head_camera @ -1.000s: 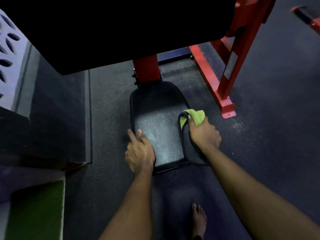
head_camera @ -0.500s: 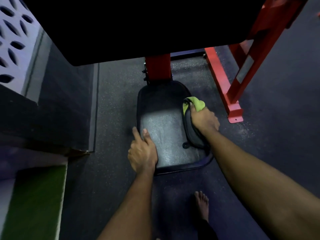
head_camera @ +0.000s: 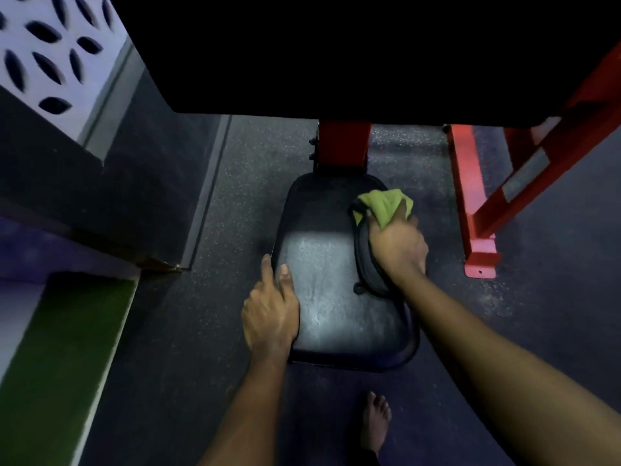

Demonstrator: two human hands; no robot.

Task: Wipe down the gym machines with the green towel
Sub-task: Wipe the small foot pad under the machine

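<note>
- Floor (head_camera: pixel 537 331): dark speckled rubber that fills most of the view.
- Pad (head_camera: pixel 336 52): a wide black slab across 12 o'clock. It overhangs the far end of the seat and hides the top of the frame.
- Wall (head_camera: pixel 50 45): pale, with dark leaf-shaped cut-outs, at 10 o'clock.
- Green strip (head_camera: pixel 60 358): runs along the floor at 8 o'clock with a pale edge beside it.
- Frame (head_camera: pixel 477 210): red steel at 2 to 3 o'clock. A slanted bar meets a floor rail, which ends in a bolted foot plate at 3 o'clock from the seat.
- Seat (head_camera: pixel 336 297): a black padded seat in the middle of the view, wider at its near end, with a bright sheen on top.
- Post (head_camera: pixel 344 142): a short red upright at 12 o'clock from the seat, touching the seat's far end.
- Left hand (head_camera: pixel 270 317): lies on the seat's edge at 9 o'clock. The forefinger and thumb are straight and clasp nothing.
- Right hand (head_camera: pixel 398 250): clenched round the towel at the seat's 2 o'clock edge, knuckles up.
- Towel (head_camera: pixel 386 205): its green bunch sticks out past the fingers toward 12 o'clock. A dark grey part lies under the hand on the seat's right side.
- Foot (head_camera: pixel 376 418): bare, on the floor at 6 o'clock, just beyond the seat's near end.
</note>
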